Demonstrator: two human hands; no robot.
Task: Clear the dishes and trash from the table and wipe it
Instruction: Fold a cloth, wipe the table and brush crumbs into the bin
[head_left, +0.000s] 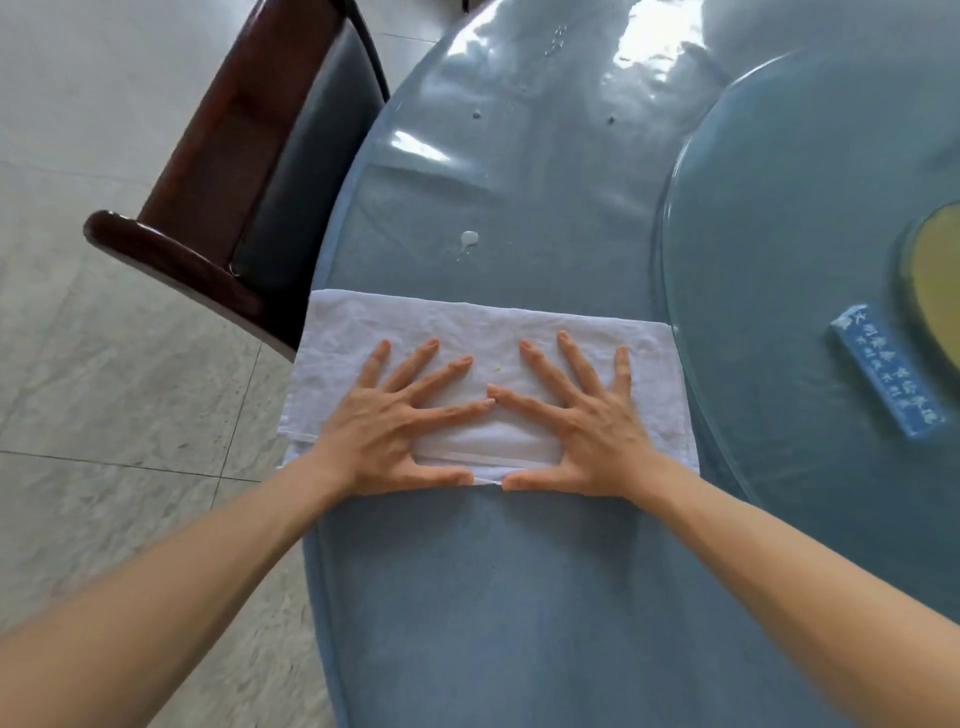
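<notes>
Two hands are pressed flat on a white cloth (488, 364) that is spread across the blue counter (467, 597). The left hand (395, 421) is laid palm down with its fingers splayed wide, and the right hand (582, 421) is laid the same way just beside it. The index fingertips are brought together between the two hands, and the thumb tips nearly meet at the near edge of the cloth. Nothing is gripped by either hand; the cloth is only held down under the palms and fingers.

The cloth is folded into a long band. One end overhangs the counter's edge beyond the left hand, and the other end reaches the rim of a round glass turntable (779, 260) beyond the right hand. A tiny yellowish speck is seen on the cloth between the fingertips.

Ahead of the hands, a small whitish spill (469, 239) is left on the counter, and farther ahead smaller specks and droplets are scattered over the glossy surface. A blue box with white writing (885, 371) is set on the turntable, off to the right of the right hand. A dark wooden chair (249, 171) is pushed against the counter ahead of the left hand, standing on a pale tiled floor (104, 389).
</notes>
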